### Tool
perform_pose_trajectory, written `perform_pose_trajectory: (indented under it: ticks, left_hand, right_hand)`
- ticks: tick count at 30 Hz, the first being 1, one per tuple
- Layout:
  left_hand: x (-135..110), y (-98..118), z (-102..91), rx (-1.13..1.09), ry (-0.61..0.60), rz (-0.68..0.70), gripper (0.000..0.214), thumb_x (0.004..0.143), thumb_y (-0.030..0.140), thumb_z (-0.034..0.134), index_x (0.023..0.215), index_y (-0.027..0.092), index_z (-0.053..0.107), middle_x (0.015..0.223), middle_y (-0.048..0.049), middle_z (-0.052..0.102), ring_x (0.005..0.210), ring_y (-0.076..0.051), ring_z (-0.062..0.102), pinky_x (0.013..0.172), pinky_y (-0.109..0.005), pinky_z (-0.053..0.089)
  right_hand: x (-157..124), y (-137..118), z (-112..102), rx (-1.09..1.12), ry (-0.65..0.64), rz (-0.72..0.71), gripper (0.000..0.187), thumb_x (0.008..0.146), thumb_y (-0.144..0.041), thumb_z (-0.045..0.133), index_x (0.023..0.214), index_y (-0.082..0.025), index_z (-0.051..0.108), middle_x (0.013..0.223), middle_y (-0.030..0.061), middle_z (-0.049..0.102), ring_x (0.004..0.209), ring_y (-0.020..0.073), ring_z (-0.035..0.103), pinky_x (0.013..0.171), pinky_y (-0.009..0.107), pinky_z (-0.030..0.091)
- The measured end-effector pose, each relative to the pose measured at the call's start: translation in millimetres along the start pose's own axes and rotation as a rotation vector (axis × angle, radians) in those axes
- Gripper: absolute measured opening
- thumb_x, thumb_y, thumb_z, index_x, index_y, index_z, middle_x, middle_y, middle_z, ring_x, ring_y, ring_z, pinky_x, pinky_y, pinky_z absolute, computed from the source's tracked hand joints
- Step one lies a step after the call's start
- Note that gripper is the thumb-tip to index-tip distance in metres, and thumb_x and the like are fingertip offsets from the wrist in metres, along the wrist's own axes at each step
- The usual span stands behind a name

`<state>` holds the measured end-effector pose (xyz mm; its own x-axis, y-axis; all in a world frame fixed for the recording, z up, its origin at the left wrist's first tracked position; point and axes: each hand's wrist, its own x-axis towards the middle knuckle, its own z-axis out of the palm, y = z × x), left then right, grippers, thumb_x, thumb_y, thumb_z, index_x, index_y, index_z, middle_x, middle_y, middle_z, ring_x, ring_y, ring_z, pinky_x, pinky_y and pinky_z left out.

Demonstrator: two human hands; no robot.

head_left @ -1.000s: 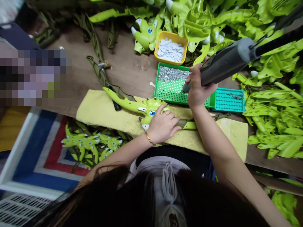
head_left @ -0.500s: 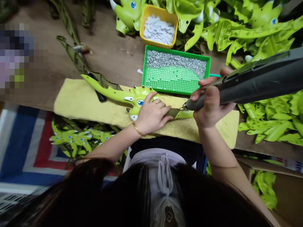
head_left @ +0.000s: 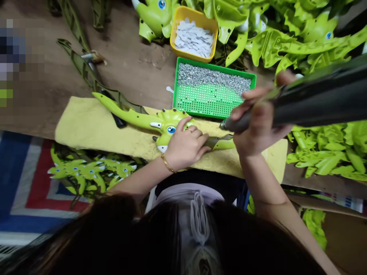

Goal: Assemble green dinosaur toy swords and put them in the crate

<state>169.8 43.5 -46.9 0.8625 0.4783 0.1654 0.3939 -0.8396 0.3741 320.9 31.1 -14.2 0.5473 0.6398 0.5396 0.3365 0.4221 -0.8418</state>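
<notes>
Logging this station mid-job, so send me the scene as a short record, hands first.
left hand: curled over the green toy
right hand: wrapped around a dark handheld tool, slightly blurred
tool tip: points left; contact with anything unclear
under toy: yellow cloth
green tray: small metal pieces along its far side
yellow tub: white flat pieces
far right: piled green parts

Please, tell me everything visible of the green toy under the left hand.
The triceratops toy looks like glossy green plastic: blue eye, white horn, dark horn, white snout tip, dark-tipped frill. A long curved piece extends leftward from its head. It lies on the yellow cloth, held down by the left hand, which hides part of it.
</notes>
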Motion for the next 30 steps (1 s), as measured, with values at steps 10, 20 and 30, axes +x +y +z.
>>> perform_pose_trajectory:
  ticks: [10,20,30]
  left_hand:
    - [-74.7,-24.5,-19.9,-0.271,0.604,-0.696,0.026,0.083,0.035,0.068,0.099,0.018,0.057,0.093,-0.0082,0.061,0.082,-0.021,0.063,0.073,-0.039,0.056]
    - [-78.0,-23.4,-17.1,-1.374,0.352,-1.088,0.046,0.067,0.041,0.080,0.092,0.019,0.049,0.075,0.0000,0.070,0.063,-0.019,0.072,0.061,-0.033,0.064]
    - [-74.2,-24.0,-4.3,-1.432,0.453,-1.017,0.046,0.068,0.043,0.080,0.087,0.022,0.045,0.065,0.0028,0.068,0.055,-0.019,0.070,0.053,-0.031,0.062]
  right_hand:
    - [35.8,101.5,43.5,-0.158,-0.032,0.157,0.060,0.084,-0.076,0.040,0.124,-0.033,0.052,0.085,0.0011,0.063,0.065,0.0126,0.055,0.064,0.033,0.054]
    - [40.2,49.5,52.0,-0.015,0.204,-0.131,0.051,0.080,-0.069,0.056,0.116,-0.033,0.054,0.089,-0.0014,0.062,0.048,0.0067,0.051,0.045,0.028,0.048]
    - [-37.0,-33.9,28.0,0.117,-0.121,-0.125,0.039,0.083,-0.060,0.059,0.120,-0.045,0.054,0.086,-0.0050,0.060,0.048,0.0075,0.051,0.036,0.022,0.043]
